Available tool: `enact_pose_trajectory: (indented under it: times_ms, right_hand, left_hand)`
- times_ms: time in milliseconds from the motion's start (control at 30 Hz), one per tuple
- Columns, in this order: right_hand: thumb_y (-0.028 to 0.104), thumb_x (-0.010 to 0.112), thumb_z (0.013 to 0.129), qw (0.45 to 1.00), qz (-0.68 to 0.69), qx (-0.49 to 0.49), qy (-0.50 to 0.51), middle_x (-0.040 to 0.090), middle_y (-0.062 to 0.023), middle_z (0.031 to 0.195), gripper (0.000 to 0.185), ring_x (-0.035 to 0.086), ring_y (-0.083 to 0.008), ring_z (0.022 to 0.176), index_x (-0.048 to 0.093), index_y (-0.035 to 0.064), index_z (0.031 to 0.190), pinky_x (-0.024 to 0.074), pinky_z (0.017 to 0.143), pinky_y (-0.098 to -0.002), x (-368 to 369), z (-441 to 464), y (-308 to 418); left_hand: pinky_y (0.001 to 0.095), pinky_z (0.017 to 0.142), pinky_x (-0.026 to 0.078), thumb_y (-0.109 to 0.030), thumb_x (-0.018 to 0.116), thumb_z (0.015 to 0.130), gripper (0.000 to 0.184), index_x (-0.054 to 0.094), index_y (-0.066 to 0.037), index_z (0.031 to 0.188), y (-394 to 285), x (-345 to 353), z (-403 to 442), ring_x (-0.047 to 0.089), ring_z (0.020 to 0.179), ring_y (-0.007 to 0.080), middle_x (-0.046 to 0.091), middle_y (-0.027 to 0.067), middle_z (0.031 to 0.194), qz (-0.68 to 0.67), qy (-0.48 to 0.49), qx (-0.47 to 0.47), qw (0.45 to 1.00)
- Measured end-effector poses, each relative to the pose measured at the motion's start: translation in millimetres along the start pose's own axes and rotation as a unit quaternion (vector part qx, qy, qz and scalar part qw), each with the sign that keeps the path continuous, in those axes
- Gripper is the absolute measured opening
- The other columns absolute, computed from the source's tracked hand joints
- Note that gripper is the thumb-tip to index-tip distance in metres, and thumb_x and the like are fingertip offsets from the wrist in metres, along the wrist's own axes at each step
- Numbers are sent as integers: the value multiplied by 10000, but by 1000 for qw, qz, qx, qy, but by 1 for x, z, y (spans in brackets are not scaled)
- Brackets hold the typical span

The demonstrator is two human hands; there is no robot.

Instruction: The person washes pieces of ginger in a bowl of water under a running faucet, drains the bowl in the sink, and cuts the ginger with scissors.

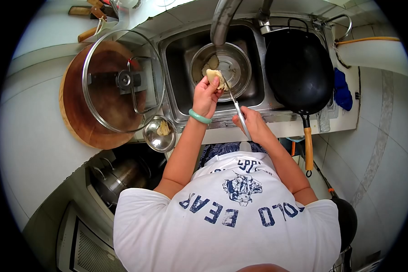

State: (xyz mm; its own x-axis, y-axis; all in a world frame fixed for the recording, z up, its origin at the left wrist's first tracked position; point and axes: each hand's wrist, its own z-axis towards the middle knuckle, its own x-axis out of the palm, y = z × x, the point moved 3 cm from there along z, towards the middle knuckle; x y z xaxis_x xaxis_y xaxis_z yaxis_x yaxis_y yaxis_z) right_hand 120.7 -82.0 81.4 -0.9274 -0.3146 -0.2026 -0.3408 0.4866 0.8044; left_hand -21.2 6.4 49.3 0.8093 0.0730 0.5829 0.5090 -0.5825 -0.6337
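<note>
My left hand [206, 96], with a green bangle at the wrist, pinches a pale yellow, knobbly piece of ginger [215, 78] above the sink. A slim metal knife [240, 115] is gripped in my right hand [255, 127]. Its narrow end points up and left and meets the ginger's right side; whether it cuts in, I cannot tell. Below my hands, a round basin [245, 63] in the sink holds water and a brownish piece [213, 62]. At the counter's front edge, left of my left forearm, a small steel bowl [155, 144] contains another yellowish piece [163, 128].
The tap [222, 25] overhangs the sink [167, 54] from behind. A black wok [298, 68] sits on the right, its wooden handle jutting forward. On the left, a glass lid [91, 90] leans over a round wooden board [72, 109]. A blue cloth [342, 89] hangs far right.
</note>
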Motion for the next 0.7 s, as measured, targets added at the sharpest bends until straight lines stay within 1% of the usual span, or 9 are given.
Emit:
enact_pose_trajectory:
  times_ms: [167, 267, 367, 433, 467, 533, 567, 633, 700]
  right_hand:
    - [401, 639, 797, 999, -18, -27, -19, 571, -263, 697, 477, 574, -415, 698, 501, -54, 758, 445, 626, -408, 0, 2, -1]
    - [411, 645, 789, 999, -11, -26, -25, 569, -266, 695, 489, 572, -420, 695, 500, -55, 754, 445, 622, -409, 1, 2, -2]
    - [399, 640, 795, 999, -14, -39, -29, 581, -259, 701, 475, 581, -406, 686, 512, -57, 756, 446, 618, -404, 0, 2, -1]
    - [375, 628, 809, 998, 30, -43, -19, 597, -246, 708, 447, 597, -375, 677, 533, -59, 760, 449, 616, -395, 1, 3, -2]
    - [375, 628, 809, 998, 30, -43, -18, 597, -246, 708, 447, 597, -375, 677, 533, -59, 760, 449, 616, -395, 0, 3, -1]
    - [324, 609, 826, 999, 32, -22, 0, 613, -228, 719, 395, 606, -339, 657, 551, -62, 770, 451, 613, -379, -2, 2, 2]
    - [324, 609, 826, 999, 32, -22, 0, 613, -228, 719, 395, 606, -339, 657, 551, -62, 770, 451, 613, -379, -1, 2, 1]
    - [301, 578, 842, 997, 63, -47, -14, 617, -212, 719, 356, 600, -319, 639, 589, -52, 796, 448, 608, -372, 0, 2, -1]
    - [294, 556, 851, 997, 53, -49, -11, 614, -204, 709, 340, 595, -314, 632, 610, -40, 811, 446, 606, -371, -1, 2, -1]
  left_hand:
    - [184, 619, 432, -141, 552, 896, 149, 529, -58, 1017, -2, 5, -2, 499, 706, 53, 570, -4, 870, 36, -18, 8, 999]
    - [192, 633, 436, -137, 546, 898, 152, 521, -72, 1033, -4, 9, -3, 491, 706, 56, 562, -10, 873, 15, -17, 9, 1000]
    - [211, 648, 450, -144, 541, 901, 146, 519, -80, 1031, -1, 7, -2, 486, 692, 64, 554, -12, 859, 1, -7, 4, 1000]
    - [222, 655, 457, -149, 540, 901, 143, 520, -83, 1026, -1, 6, -2, 483, 683, 68, 551, -12, 848, -10, -7, -8, 1000]
    - [234, 661, 464, -155, 540, 901, 140, 521, -85, 1021, -1, 6, -2, 480, 675, 72, 548, -12, 837, -20, -7, -20, 1000]
    - [241, 666, 468, -160, 539, 901, 138, 522, -87, 1017, 0, 5, -2, 481, 672, 75, 548, -11, 830, -27, -4, -22, 999]
    - [249, 671, 472, -164, 539, 902, 136, 523, -88, 1013, 0, 4, -1, 481, 670, 78, 547, -9, 824, -33, -1, -25, 999]
    - [249, 672, 471, -164, 541, 900, 133, 525, -89, 1009, -1, 3, -1, 481, 669, 80, 546, -9, 819, -37, -1, -29, 999]
    - [249, 672, 470, -164, 543, 899, 131, 526, -90, 1005, -1, 1, -1, 482, 667, 81, 546, -8, 814, -41, 0, -32, 999]
